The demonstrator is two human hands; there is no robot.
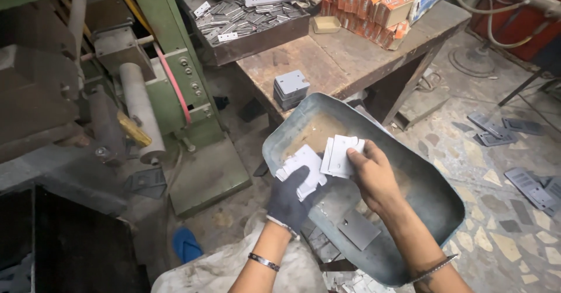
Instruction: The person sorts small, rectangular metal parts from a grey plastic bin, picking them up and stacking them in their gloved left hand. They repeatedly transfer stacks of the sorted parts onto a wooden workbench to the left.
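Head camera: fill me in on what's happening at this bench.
A person is sorting small flat metal plates over a large metal tray. The gloved left hand holds one bunch of plates, and the bare right hand grips another bunch. A single plate lies in the tray. On the wooden table beyond sit a small stack of plates, a box of hinges and orange cartons.

One head-worn camera looks steeply down, close over a metal tray. The bench lies farther off, the floor at right.
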